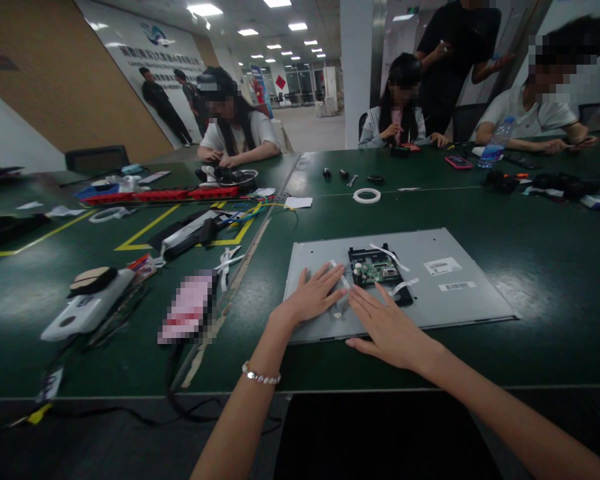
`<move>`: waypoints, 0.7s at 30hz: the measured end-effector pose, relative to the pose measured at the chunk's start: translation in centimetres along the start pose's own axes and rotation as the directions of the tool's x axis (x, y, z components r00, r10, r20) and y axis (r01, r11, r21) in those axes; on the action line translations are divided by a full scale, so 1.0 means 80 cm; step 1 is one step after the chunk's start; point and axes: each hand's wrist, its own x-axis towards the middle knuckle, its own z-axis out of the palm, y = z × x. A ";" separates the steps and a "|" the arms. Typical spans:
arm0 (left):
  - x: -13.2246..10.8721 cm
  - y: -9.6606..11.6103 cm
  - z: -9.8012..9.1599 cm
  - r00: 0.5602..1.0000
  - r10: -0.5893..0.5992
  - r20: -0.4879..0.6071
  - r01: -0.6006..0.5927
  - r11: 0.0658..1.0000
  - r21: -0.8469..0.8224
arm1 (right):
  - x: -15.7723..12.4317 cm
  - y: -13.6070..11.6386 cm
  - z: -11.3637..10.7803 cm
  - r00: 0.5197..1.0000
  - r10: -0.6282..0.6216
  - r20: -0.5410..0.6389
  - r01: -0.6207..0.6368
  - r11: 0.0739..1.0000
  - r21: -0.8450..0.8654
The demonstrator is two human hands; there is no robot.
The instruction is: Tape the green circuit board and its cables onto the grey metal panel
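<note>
Your left hand (313, 298) and right hand (387, 327) lie open and flat, gripping nothing, on the near-left part of the flat grey metal panel (480, 307), whose small green circuit board (375, 270), at its middle, already sits uncovered, its white ribbon cables (386, 255) loose.

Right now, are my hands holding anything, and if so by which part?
Nothing is held. The left hand and right hand lie flat, fingers spread, on the grey metal panel, beside its circuit board.
</note>
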 end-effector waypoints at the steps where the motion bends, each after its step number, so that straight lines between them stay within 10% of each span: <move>1: 0.000 0.000 0.001 1.000 -0.002 -0.002 0.002 1.000 0.006 | -0.003 0.001 -0.002 1.000 -0.003 0.006 0.003 1.000 0.011; 9: -0.001 0.003 -0.001 0.999 -0.016 -0.048 0.015 1.000 -0.016 | -0.038 0.039 -0.040 0.998 0.043 0.043 -0.050 0.985 0.167; 21: -0.001 -0.004 -0.006 0.987 -0.081 -0.140 0.084 0.996 0.015 | -0.072 0.216 -0.039 0.914 0.393 -0.096 -0.376 0.913 0.158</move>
